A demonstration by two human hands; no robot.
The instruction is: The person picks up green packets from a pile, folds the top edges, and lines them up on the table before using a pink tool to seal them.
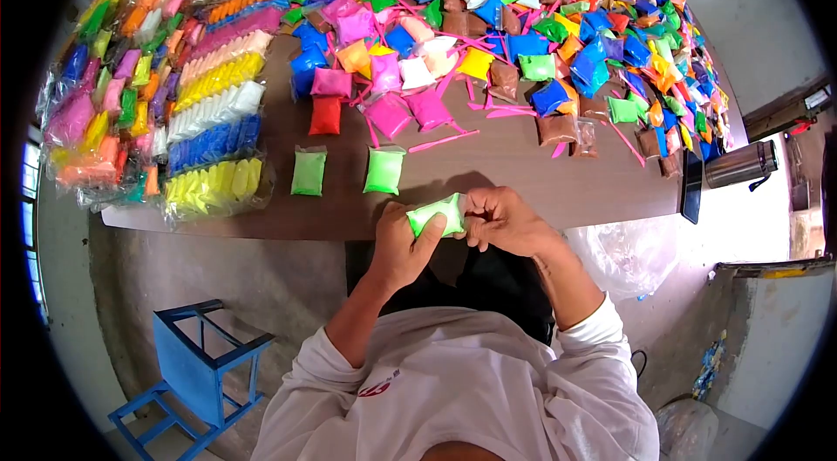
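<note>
A bright green packet (pixel 436 214) is held at the table's front edge. My left hand (pixel 405 243) grips its left side, with the thumb lying across its face. At the packet's right end, my right hand (pixel 501 221) has its fingers bent and pinched near the corner; whether they grip the packet itself is too small to tell. Two more green packets lie just beyond my hands, one light green (pixel 309 172) and one brighter (pixel 384 170). A red packet (pixel 325 116) rests farther back, below a pink one (pixel 331 83).
Loose coloured packets (pixel 527 44) with pink strips are heaped across the brown table (pixel 523 182). Bagged rows of packets (pixel 214 130) fill its left side. A phone (pixel 691 187) and metal flask (pixel 741 164) are at the right edge. A blue stool (pixel 187 365) stands lower left.
</note>
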